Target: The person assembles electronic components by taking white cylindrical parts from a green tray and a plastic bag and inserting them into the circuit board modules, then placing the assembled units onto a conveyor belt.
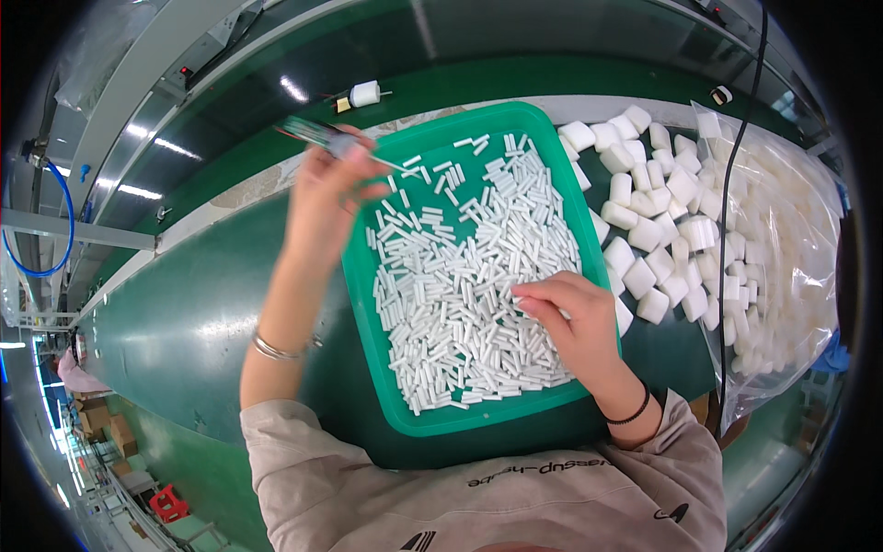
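Observation:
A green plastic tray (361, 313) lies in front of me, with a heap of small white tubes (469, 267) in it. Over its far left corner my left hand (336, 170) is closed round a small blurred part with a thin metal shaft (317, 135) and wires trailing to the left. The shaft points right, over the tray. My right hand (570, 317) reaches over the tray's right side, thumb and forefinger pinched at the heap with a small white tube seemingly at their tips.
White foam blocks (648, 232) spread to the right of the tray, spilling from a clear plastic bag (782, 267). A black cable (733, 156) hangs across the bag. Beyond the tray lies a white cylindrical part with a shaft (365, 94). A metal frame (101, 230) stands at left.

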Demonstrator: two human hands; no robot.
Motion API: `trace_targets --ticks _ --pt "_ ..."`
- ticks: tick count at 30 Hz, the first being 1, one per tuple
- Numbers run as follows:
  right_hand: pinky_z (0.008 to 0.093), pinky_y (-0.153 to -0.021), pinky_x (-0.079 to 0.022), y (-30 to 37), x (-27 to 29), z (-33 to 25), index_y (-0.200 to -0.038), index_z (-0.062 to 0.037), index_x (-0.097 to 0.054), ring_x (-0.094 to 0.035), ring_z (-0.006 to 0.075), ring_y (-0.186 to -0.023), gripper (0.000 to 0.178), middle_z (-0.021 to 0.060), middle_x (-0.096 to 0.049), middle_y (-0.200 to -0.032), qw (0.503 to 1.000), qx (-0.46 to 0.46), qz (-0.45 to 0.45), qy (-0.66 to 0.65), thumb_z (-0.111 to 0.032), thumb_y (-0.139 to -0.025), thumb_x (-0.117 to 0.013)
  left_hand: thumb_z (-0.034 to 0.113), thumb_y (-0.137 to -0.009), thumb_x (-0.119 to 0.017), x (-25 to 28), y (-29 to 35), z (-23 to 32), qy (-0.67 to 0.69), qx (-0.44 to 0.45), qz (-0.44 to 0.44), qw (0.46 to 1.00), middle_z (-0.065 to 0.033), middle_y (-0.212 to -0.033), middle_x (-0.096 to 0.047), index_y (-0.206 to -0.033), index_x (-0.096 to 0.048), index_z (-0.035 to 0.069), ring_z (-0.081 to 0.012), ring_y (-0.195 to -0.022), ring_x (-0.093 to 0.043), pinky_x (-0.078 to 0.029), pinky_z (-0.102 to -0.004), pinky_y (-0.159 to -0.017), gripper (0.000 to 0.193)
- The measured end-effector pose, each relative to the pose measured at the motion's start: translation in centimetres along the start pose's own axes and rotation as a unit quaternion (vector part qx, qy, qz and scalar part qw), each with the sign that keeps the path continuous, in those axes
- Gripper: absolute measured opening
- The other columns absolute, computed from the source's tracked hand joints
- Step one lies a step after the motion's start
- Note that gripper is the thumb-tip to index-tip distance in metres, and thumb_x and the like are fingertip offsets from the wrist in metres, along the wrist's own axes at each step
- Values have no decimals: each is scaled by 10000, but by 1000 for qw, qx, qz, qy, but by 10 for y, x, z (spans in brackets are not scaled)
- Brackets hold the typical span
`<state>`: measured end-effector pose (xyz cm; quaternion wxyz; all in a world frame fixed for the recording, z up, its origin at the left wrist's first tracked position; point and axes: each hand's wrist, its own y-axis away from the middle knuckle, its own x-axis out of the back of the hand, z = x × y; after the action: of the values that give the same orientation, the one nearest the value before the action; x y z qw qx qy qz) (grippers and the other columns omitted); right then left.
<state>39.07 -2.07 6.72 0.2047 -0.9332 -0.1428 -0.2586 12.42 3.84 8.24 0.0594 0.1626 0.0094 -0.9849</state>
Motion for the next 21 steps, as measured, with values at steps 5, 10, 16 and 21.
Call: trace_targets --ticks 5,10,16,21 --pt "212 -562 -436 2 0 -1 -877 -18 -648 -578 124 -639 180 83 -623 -777 960 -124 15 -250 21 -702 -630 100 -773 -591 -59 59 -22 34 81 -54 995 -84 -881 -544 -1039 -424 37 -210 -765 -601 -527 -281 -570 320" --pt "217 -630 -491 3 3 -5 -910 31 -619 -585 114 -695 151 82 -611 -787 898 -195 -17 -395 22 -763 -586 10 -741 -612 -75 83 -30 100 89 -31 991 -118 -846 -581 -983 -437 29 -209 -745 -609 -532 -290 -580 299" --pt "222 -631 -503 3 2 -6 -917 36 -610 -586 115 -693 147 82 -606 -794 896 -178 -18 -405 19 -775 -575 85 -775 -591 -72 87 -34 56 61 -10 997 -66 -850 -537 -977 -444 54 -212 -743 -606 -525 -284 -558 253" --pt "216 -614 -498 3 2 -6 -909 32 -616 -587 114 -671 141 84 -607 -791 902 -179 -29 -392 15 -775 -574 -26 -743 -585 -69 87 -34 103 64 -5 993 -107 -854 -563 -978 -435 43 -219 -749 -615 -533 -288 -576 287"
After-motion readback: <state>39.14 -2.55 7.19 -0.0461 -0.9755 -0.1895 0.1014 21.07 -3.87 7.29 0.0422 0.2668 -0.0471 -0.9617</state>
